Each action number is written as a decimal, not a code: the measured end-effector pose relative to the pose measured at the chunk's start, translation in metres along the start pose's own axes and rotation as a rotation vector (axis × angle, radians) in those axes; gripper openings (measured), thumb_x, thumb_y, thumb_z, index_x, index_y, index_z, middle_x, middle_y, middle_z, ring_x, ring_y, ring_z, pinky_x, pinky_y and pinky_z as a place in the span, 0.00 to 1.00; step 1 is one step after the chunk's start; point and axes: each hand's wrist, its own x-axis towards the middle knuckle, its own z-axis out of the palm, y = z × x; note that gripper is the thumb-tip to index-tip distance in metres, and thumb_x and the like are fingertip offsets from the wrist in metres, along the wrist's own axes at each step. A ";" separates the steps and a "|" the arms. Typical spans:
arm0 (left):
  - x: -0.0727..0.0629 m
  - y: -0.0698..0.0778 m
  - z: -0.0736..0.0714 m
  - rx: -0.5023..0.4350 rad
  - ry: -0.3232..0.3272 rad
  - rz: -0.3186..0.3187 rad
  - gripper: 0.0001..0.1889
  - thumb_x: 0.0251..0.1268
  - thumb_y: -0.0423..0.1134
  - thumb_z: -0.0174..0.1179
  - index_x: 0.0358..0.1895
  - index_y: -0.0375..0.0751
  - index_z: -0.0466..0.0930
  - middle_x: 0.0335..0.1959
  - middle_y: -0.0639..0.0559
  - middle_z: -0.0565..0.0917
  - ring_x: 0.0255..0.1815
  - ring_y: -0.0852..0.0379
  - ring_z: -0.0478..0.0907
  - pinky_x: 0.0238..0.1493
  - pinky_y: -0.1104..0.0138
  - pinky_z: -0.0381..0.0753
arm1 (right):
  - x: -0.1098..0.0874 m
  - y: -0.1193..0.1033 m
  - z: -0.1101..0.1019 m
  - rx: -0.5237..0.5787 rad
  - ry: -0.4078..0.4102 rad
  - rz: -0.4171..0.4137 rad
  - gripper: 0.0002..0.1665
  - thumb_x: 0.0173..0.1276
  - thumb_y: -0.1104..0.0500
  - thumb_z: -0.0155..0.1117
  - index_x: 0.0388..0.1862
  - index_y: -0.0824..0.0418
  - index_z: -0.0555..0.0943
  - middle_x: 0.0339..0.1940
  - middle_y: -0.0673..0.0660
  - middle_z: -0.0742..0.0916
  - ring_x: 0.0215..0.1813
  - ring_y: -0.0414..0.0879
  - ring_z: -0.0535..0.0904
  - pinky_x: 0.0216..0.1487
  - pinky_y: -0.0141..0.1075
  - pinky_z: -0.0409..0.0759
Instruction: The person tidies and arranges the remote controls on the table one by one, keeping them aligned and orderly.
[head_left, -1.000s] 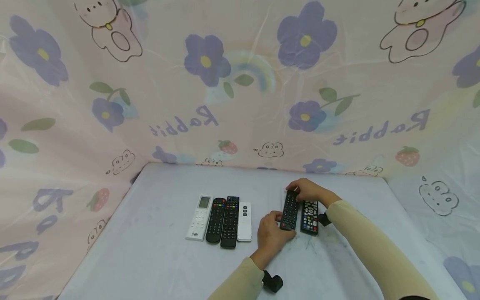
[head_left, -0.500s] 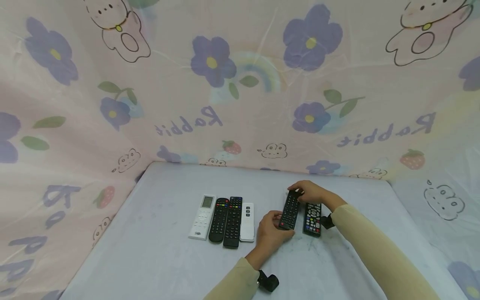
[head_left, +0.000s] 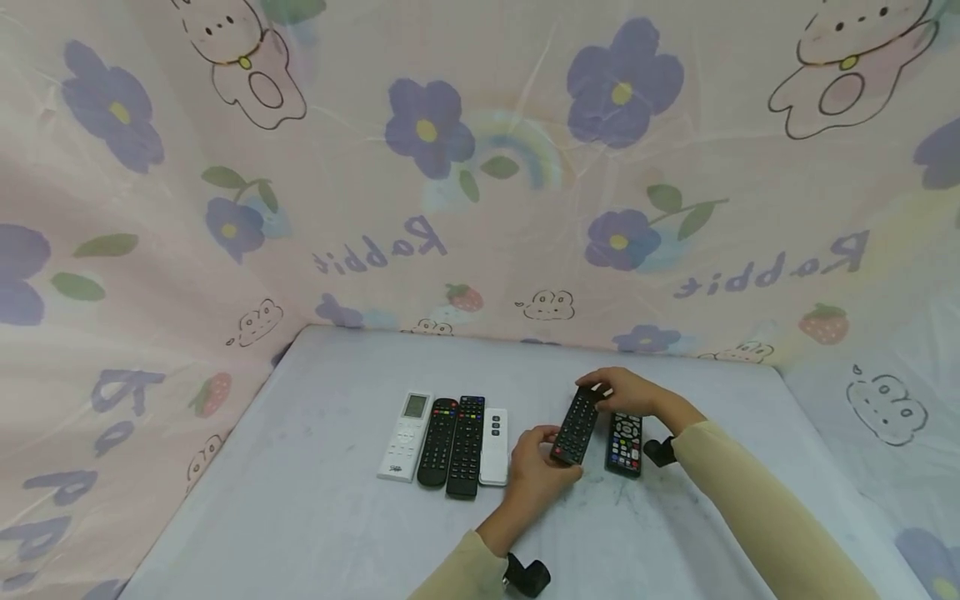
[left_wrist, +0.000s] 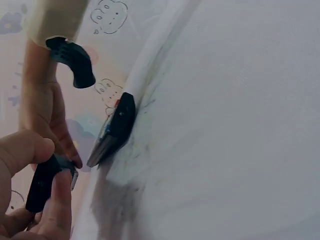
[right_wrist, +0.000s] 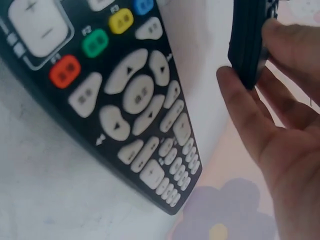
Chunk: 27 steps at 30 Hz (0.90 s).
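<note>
A black remote control [head_left: 577, 425] with a red button at its near end is held between both hands, slanting over the table. My left hand [head_left: 537, 471] grips its near end, thumb and fingers on opposite sides. At the far end, my right hand [head_left: 626, 391] pinches it with thumb and fingers. In the left wrist view, the left fingers [left_wrist: 60, 205] press against the dark remote's side. A second black remote with coloured buttons [head_left: 624, 446] lies just right of the held one, filling much of the right wrist view [right_wrist: 135, 100].
Left of the hands, a row lies side by side: a white remote with a screen [head_left: 406, 437], a rounded black remote [head_left: 437, 443], a longer black remote [head_left: 466, 447] and a slim white remote [head_left: 494, 447]. A patterned curtain [head_left: 510, 200] rises behind the white table [head_left: 322, 500].
The held remote's near end has swung left, so it slants more and its gap from the right-hand remote has widened. The left hand has shifted slightly left with it.
</note>
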 end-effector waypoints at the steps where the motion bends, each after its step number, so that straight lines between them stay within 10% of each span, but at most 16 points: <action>1: -0.001 0.000 -0.002 -0.009 -0.010 0.003 0.29 0.39 0.35 0.76 0.51 0.48 0.79 0.44 0.54 0.76 0.29 0.66 0.74 0.31 0.75 0.76 | -0.001 0.000 0.000 0.016 -0.002 0.004 0.29 0.63 0.70 0.61 0.65 0.70 0.71 0.60 0.69 0.78 0.58 0.64 0.77 0.51 0.44 0.82; 27: 0.005 0.014 -0.077 -0.118 0.069 0.065 0.29 0.47 0.31 0.70 0.58 0.43 0.77 0.46 0.44 0.82 0.36 0.60 0.83 0.35 0.74 0.81 | -0.032 -0.029 0.015 0.208 0.062 0.029 0.27 0.61 0.56 0.70 0.57 0.61 0.75 0.55 0.63 0.79 0.42 0.44 0.81 0.40 0.35 0.82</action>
